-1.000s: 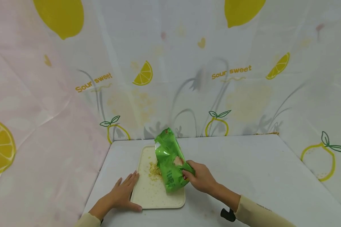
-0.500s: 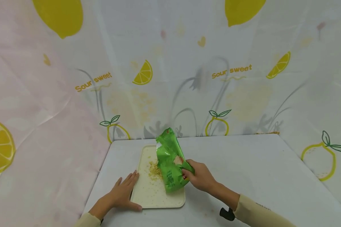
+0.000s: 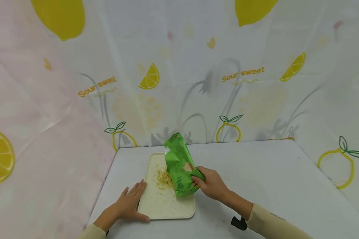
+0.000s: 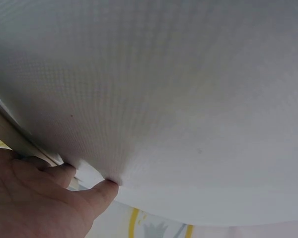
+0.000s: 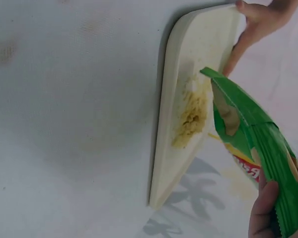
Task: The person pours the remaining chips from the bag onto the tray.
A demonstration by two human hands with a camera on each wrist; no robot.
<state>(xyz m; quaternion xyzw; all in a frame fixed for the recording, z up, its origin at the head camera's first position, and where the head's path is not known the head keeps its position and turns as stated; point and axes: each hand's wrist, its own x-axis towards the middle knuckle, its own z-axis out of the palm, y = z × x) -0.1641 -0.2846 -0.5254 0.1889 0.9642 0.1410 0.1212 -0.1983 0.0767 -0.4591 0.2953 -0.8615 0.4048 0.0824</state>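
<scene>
A cream rectangular tray [image 3: 158, 207] lies on the white table, with a small heap of yellow crumbs [image 3: 164, 179] near its middle. My right hand [image 3: 213, 184] grips one end of a green snack bag [image 3: 179, 166], which is tilted over the tray's right side. In the right wrist view the bag [image 5: 253, 129] shows its opened end close above the crumbs [image 5: 191, 119], with thumb and fingers pinching the other end. My left hand [image 3: 128, 203] rests at the tray's left edge, fingers extended and spread. The left wrist view shows those fingertips [image 4: 107, 188] down by the tray's side.
The white table [image 3: 257, 186] extends to the right of the tray, with a few tiny specks near its front. Behind it hangs a lemon-printed cloth [image 3: 182, 83], and a pinkish cloth [image 3: 48, 149] borders the left side.
The green bag's lower end has lifted slightly and its body has shifted a little to the right, showing more of the crumb heap. My left hand has stayed at the tray's edge.
</scene>
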